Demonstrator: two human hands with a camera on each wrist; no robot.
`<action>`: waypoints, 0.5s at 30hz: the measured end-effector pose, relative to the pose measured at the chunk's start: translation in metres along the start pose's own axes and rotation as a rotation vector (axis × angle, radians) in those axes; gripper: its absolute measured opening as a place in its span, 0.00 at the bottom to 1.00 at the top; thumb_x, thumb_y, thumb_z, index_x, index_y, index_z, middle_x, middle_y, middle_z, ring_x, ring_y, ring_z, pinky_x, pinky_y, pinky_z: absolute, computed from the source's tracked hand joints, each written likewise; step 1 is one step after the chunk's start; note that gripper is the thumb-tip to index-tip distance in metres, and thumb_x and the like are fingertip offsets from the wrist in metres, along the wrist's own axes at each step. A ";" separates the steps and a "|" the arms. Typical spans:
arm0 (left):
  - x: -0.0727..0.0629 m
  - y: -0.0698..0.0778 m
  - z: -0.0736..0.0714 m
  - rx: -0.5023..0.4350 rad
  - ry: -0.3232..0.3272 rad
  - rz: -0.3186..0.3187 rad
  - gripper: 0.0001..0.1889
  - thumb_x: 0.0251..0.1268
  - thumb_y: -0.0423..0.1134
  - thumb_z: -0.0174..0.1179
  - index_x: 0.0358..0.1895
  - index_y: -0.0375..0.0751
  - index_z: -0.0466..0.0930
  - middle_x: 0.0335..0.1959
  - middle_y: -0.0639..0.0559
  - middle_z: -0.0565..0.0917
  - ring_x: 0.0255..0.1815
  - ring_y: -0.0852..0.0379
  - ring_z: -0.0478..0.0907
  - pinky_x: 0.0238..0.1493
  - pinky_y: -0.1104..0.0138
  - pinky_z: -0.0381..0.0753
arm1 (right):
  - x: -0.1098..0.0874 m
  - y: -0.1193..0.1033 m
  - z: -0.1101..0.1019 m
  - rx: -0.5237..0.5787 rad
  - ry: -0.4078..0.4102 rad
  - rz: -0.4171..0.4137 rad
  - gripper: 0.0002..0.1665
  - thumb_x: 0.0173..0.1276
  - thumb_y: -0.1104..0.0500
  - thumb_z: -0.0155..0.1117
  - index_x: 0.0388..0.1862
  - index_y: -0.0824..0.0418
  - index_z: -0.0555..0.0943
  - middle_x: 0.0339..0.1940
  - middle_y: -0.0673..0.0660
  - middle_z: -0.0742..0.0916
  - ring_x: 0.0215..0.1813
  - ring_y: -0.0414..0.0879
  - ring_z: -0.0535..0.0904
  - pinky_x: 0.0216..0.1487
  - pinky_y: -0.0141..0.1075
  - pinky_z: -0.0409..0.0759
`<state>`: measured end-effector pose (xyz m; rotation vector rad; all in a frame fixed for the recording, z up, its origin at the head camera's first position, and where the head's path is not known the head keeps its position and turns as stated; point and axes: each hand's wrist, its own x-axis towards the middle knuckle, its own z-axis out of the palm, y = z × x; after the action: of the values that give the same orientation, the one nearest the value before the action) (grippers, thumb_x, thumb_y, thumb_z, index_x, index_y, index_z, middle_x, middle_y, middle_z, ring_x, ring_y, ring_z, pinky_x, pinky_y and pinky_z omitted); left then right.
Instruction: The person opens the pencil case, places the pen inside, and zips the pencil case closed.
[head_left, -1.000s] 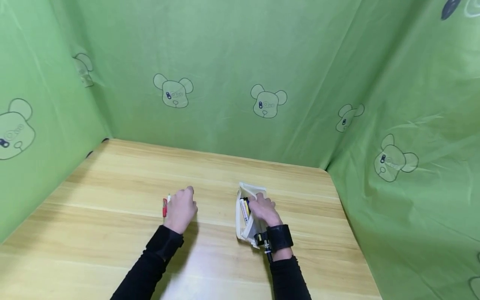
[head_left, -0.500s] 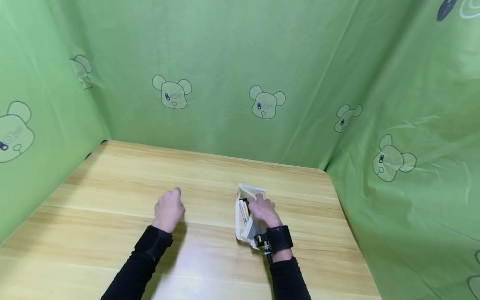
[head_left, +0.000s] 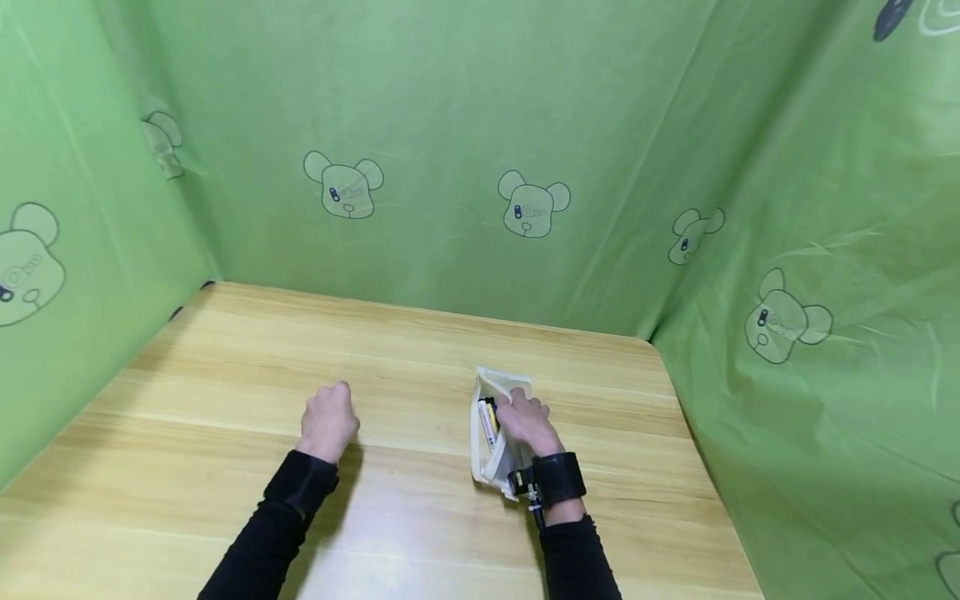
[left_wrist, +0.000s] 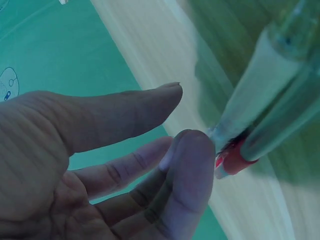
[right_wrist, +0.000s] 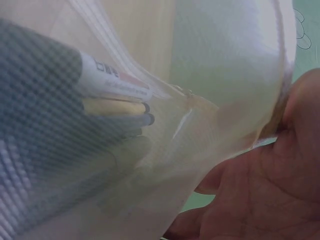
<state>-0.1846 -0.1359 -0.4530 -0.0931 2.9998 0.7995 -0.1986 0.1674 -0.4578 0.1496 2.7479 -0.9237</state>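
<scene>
Right grip (head_left: 529,422) pinched on one pouch (head_left: 508,456), left grip (head_left: 327,422) half-parted and empty near two pens (left_wrist: 255,92).

- Cloth (head_left: 435,117) hangs behind the table (head_left: 420,375) and along its left and right sides.
- On the table, right of centre, the pouch (head_left: 507,462); inside, markers (head_left: 487,423) lie side by side.
- At the pouch's right edge, the right hand (head_left: 529,421).
- Well apart to the left, the left hand (head_left: 328,422), two pens (left_wrist: 262,82) just beside its fingertips.
</scene>
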 end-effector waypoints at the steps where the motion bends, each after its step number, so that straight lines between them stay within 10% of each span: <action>1: 0.001 -0.001 0.001 -0.001 -0.002 0.003 0.04 0.55 0.19 0.55 0.32 0.28 0.74 0.24 0.39 0.76 0.23 0.48 0.72 0.18 0.66 0.71 | 0.000 0.000 0.000 0.002 0.000 0.001 0.32 0.79 0.45 0.38 0.65 0.68 0.69 0.55 0.72 0.76 0.56 0.64 0.68 0.52 0.57 0.74; 15: 0.003 -0.008 0.005 -0.031 0.000 0.031 0.09 0.51 0.16 0.53 0.26 0.33 0.70 0.20 0.47 0.68 0.22 0.51 0.68 0.22 0.67 0.67 | -0.001 0.001 -0.001 -0.001 -0.005 0.004 0.37 0.79 0.43 0.37 0.73 0.67 0.65 0.64 0.74 0.73 0.62 0.66 0.65 0.59 0.63 0.72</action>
<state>-0.1870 -0.1402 -0.4619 -0.0482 2.9967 0.8493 -0.1977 0.1687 -0.4570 0.1528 2.7423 -0.9199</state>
